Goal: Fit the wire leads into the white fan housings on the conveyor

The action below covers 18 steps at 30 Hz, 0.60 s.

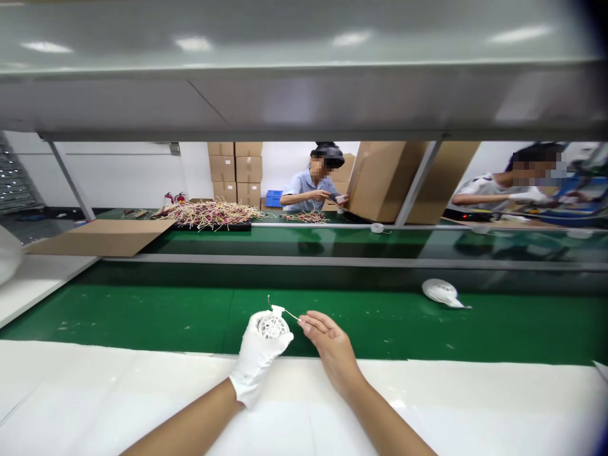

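Observation:
My left hand (256,348), in a white glove, is closed around a small round white fan housing (273,327) with an open lattice face. A short neck at the housing's top has thin wires coming out of it, one standing up and one running right. My bare right hand (330,342) pinches the end of the pale wire (291,315) between thumb and fingertips. Both hands are above the near edge of the green mat. Farther right on the green surface lies another white round housing (441,292) with a short wire at its tip.
A white worktop (142,392) runs along the front. Beyond the rail (237,259) are a heap of red and pale wires (213,214), a cardboard sheet (104,237) and tall cartons (380,180). Two co-workers sit opposite. A shelf (285,101) hangs overhead.

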Available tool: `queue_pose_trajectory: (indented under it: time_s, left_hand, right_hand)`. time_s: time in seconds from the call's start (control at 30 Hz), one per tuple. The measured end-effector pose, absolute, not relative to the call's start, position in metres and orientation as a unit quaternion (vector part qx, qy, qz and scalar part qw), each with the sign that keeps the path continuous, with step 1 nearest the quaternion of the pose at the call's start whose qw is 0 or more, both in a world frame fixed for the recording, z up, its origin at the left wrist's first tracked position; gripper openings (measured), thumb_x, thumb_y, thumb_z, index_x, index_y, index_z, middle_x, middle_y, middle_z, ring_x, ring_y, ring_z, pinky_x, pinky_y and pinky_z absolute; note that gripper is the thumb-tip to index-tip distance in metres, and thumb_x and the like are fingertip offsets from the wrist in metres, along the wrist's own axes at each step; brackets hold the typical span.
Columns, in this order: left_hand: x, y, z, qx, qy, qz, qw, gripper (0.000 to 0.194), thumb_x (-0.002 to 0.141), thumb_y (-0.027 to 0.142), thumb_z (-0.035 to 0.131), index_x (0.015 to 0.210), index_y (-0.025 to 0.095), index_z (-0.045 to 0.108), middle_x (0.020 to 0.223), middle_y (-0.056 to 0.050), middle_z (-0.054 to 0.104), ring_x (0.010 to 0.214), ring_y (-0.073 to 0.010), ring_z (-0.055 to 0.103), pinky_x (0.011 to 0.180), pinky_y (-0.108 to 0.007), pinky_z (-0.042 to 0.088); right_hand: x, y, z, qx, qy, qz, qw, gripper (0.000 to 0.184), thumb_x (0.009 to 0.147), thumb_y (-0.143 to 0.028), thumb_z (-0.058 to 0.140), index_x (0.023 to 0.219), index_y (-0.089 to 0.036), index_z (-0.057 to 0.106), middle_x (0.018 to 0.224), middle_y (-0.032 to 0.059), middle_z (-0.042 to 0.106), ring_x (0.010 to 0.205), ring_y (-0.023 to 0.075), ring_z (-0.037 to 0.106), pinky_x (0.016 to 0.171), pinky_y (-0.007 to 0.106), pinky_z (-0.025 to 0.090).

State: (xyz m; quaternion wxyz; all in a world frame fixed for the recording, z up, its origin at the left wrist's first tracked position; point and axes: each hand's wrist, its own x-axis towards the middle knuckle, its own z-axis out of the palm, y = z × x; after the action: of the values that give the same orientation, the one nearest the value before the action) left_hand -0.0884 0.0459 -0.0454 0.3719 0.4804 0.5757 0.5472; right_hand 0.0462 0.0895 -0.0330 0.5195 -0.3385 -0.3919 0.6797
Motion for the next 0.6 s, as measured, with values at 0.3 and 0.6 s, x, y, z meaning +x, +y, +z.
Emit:
queue_pose_trajectory:
  time_s: [0.3,0.6]
  left_hand:
    - [-0.082,0.035,-0.039,0.445,0.567,0.598,0.351,0.06,0.049,0.014,0.073,0.103,0.018,0.047,0.103,-0.009,0.056,0.093,-0.0216,0.054,0.083,-0.033,0.042]
    - [-0.08,0.032,-0.042,0.447,0.527,0.606,0.394,0.064,0.044,0.016,0.078,0.101,0.018,0.051,0.095,-0.008,0.059,0.089,-0.0226,0.055,0.082,-0.033,0.041]
  right_hand:
    - [0.045,0.09,-0.035,-0.352,-0.387,0.68,0.513,0.037,0.049,-0.025,0.078,0.08,-0.014,0.061,0.082,0.0086,0.068,0.08,0.0217,0.063,0.075,0.033,0.048]
    - [0.043,0.088,-0.034,-0.338,-0.394,0.675,0.524,0.037,0.047,-0.025,0.079,0.077,-0.014,0.061,0.071,0.005,0.068,0.072,0.0192,0.063,0.072,0.031,0.05]
